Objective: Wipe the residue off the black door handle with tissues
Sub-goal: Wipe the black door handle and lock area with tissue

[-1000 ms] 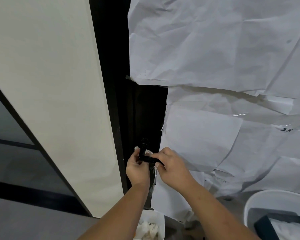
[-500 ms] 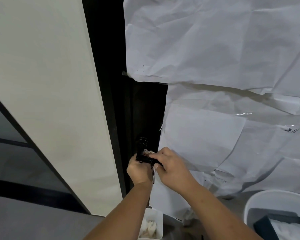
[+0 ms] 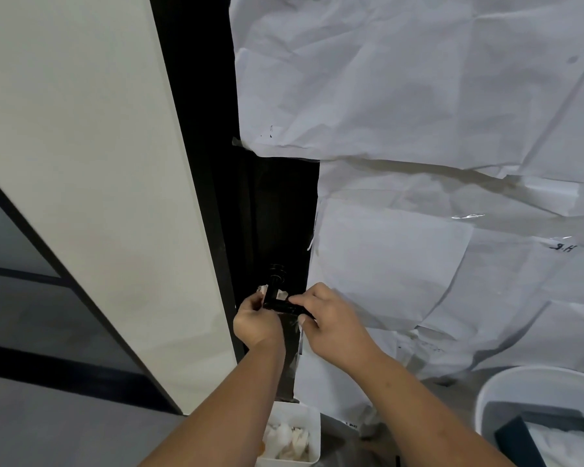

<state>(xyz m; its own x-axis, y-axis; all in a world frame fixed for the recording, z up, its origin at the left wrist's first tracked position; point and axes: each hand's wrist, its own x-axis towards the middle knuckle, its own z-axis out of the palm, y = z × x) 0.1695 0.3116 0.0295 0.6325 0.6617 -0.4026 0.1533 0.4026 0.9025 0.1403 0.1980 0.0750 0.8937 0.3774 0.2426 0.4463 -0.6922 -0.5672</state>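
Note:
The black door handle (image 3: 277, 299) juts from a dark door edge (image 3: 270, 203), an L-shaped lever on a round stem. My left hand (image 3: 255, 323) holds a white tissue (image 3: 263, 291) against the lever's left end, by the bend. My right hand (image 3: 331, 320) grips the lever's right part from above, fingers curled over it. A sliver of tissue (image 3: 281, 294) shows behind the stem, between the two hands. Most of the lever is hidden under my fingers.
Crumpled white paper sheets (image 3: 418, 129) cover the door to the right. A pale wall panel (image 3: 81, 163) stands at the left. Below my arms sits a small white bin (image 3: 312, 433) with used tissues, and a large white bucket (image 3: 506, 382) is at the lower right.
Both hands stay on the handle. The left hand has shifted a little along the lever's bend with the tissue. The camera has tilted slightly.

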